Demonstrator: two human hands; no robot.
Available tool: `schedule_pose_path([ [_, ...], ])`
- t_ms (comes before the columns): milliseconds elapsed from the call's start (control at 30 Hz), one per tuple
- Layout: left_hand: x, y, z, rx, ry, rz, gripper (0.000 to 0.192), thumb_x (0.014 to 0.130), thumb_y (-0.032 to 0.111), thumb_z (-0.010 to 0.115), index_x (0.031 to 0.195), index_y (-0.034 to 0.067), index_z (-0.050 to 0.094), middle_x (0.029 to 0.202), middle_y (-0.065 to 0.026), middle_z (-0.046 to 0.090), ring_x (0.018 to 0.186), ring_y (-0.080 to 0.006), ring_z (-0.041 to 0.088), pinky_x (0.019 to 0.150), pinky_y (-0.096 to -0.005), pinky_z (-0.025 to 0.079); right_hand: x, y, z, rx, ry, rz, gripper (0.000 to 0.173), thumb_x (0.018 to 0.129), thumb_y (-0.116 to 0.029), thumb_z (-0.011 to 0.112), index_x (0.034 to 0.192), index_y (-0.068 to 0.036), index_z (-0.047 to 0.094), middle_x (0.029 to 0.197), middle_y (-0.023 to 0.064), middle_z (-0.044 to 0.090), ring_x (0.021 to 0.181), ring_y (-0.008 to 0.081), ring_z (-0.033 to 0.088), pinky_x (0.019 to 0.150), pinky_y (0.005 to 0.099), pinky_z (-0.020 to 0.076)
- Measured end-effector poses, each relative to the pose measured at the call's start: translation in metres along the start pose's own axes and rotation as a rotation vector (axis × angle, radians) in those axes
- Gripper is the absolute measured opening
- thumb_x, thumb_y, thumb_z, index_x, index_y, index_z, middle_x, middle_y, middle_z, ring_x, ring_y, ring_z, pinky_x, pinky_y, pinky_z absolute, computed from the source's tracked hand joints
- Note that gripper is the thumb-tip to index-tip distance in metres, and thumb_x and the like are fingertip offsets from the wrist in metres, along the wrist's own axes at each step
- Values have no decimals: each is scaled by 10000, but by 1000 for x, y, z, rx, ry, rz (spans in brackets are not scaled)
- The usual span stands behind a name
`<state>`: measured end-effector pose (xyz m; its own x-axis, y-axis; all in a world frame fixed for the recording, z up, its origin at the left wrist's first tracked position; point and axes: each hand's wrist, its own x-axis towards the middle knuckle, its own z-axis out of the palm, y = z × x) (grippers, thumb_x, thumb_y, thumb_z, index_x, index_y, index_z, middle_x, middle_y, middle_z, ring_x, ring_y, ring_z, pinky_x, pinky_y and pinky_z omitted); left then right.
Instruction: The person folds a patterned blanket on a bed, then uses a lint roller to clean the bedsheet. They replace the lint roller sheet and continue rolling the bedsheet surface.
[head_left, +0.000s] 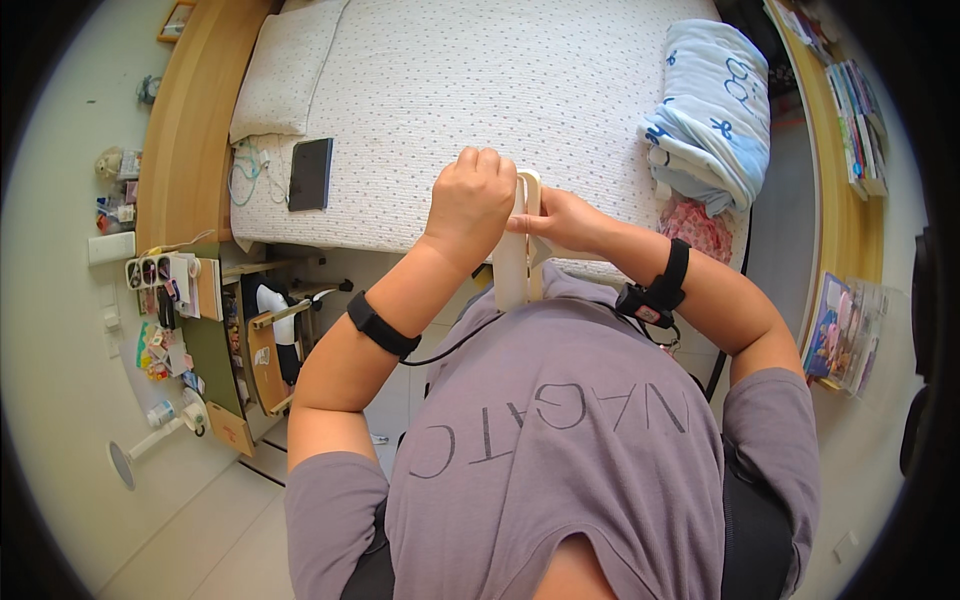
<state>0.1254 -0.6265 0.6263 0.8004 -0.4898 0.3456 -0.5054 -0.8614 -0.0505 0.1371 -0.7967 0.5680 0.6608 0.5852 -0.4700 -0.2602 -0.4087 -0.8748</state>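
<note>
In front of my belly, over the near edge of the bed, I hold a long white plastic object (511, 262) with a rounded cream rim; its exact kind is unclear. My left hand (472, 196) is curled in a fist against its far end, and the fingertips are hidden. From the other side my right hand (564, 217) grips it, with the thumb across the front and the fingers behind. A narrow gap shows between the white panel and the rim near the top. The object's lower end reaches my grey shirt (555, 390).
Beyond my hands lies a bed (480, 90) with a dotted cover. It carries a dark tablet (310, 174), a pillow (289, 71), a cable (251, 172) and a folded blue-white blanket (712, 112). A cluttered desk (206, 349) stands left, a bookshelf (844, 217) right.
</note>
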Motion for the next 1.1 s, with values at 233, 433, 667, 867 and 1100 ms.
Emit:
schedule_pose_path([
  [233,-1,0,13,-33,-22,-18,182,641,124,632,768,83,508,761,-49,505,749,-192,539,588,-286,478,-1,-1,0,38,5,18,492,828,-415,661,1147,-51,572,1033,100,644,961,200,605,863,332,454],
  [433,-3,-9,14,-315,80,-220,112,723,121,594,777,70,510,703,-64,529,675,-208,571,564,-345,481,-7,-6,-4,126,-18,13,501,841,-388,658,1164,-18,561,1066,122,630,999,207,593,872,336,455],
  [667,-7,-16,8,-716,-128,-476,206,803,242,605,842,46,557,791,-94,631,722,-236,622,622,-344,496,-8,-8,-5,206,-23,12,513,844,-391,655,1174,-11,554,1091,131,619,1017,207,587,882,336,454],
  [867,2,-20,6,-851,-285,-656,277,751,294,629,803,35,546,690,-117,626,633,-246,615,605,-340,494,-7,-13,-3,86,-12,27,534,836,-417,655,1171,-13,556,1084,129,623,1015,209,589,876,341,456],
  [1100,2,-22,11,-877,-310,-680,237,721,241,616,776,24,538,671,-115,614,623,-224,601,600,-324,483,-4,-8,-1,78,6,31,541,826,-433,661,1165,-23,559,1074,133,626,1016,219,590,877,346,456],
])
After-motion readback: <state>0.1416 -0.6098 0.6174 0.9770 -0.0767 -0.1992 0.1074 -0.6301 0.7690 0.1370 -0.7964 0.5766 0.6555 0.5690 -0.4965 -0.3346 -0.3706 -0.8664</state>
